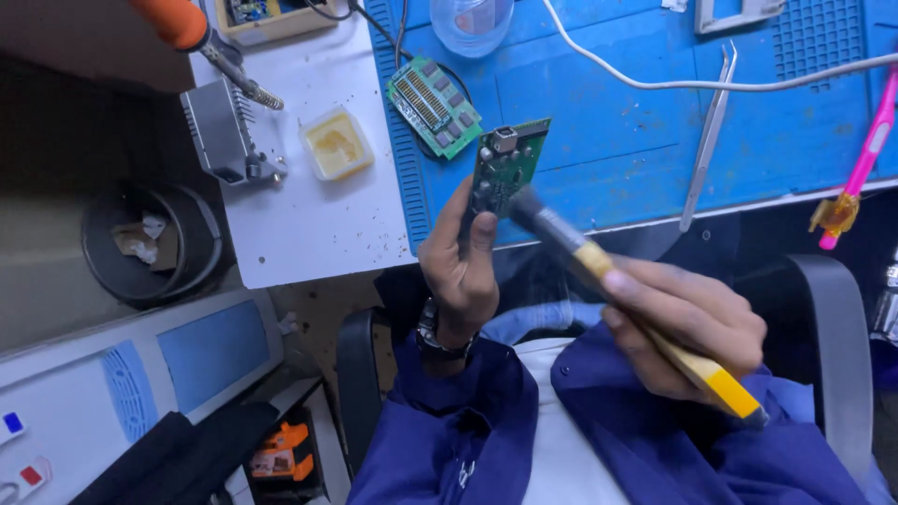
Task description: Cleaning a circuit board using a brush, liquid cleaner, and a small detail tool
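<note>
My left hand (460, 269) holds a small green circuit board (505, 166) upright by its lower end, in front of the blue work mat (617, 131). The board carries a silver connector near its top. My right hand (687, 325) grips a brush with a yellow wooden handle (655, 323). Its dark bristles (535, 213) touch the lower right edge of the board. Both sleeves are dark blue.
A second green circuit board (434, 106) lies on the mat's left part. Metal tweezers (708, 140), a white cable (673, 82) and a pink tool (865, 159) lie on the mat. A yellow flux tub (335, 143), a soldering iron (201, 42) and its stand (223, 131) sit on the white table. A black bin (150, 243) stands at the left.
</note>
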